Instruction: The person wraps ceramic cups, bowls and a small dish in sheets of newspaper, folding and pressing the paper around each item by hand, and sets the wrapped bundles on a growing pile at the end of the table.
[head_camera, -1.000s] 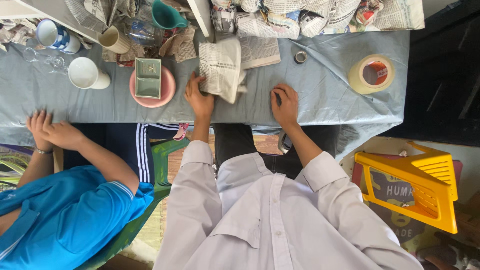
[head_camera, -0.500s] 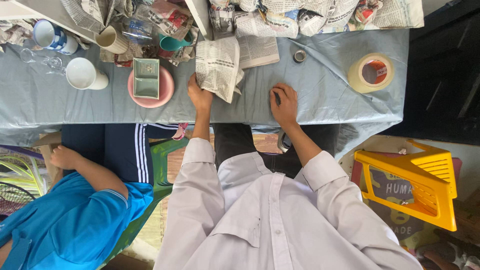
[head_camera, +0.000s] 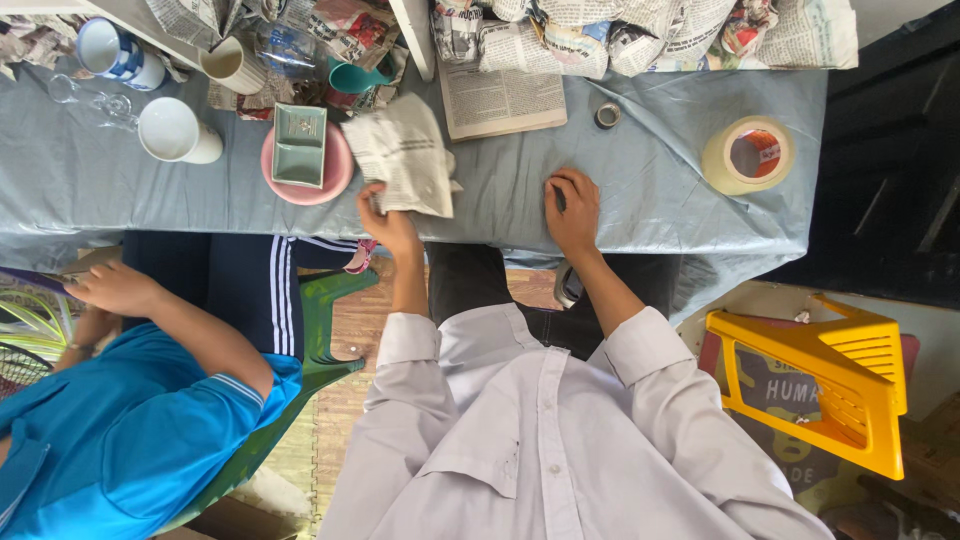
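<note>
Head view: nearest the camera, a white shirt's sleeves lead up to both hands at the near edge of the surface (head_camera: 640, 210), which a grey-blue cloth covers. The left hand (head_camera: 388, 222) pinches the lower edge of a crumpled newspaper sheet (head_camera: 405, 152), fingers closed on it. The right hand (head_camera: 572, 208) lies curled on the cloth, fingers together, holding nothing that shows. To the left sits a co-worker in a blue shirt (head_camera: 110, 430). Just left of the sheet stands a pink plate (head_camera: 335, 178) bearing a green square dish (head_camera: 299, 147). A tape roll (head_camera: 748, 156) lies well to the right. Farther back stand a white cup (head_camera: 175, 130), a teal cup (head_camera: 352, 76), and paper-wrapped bundles (head_camera: 600, 35).
</note>
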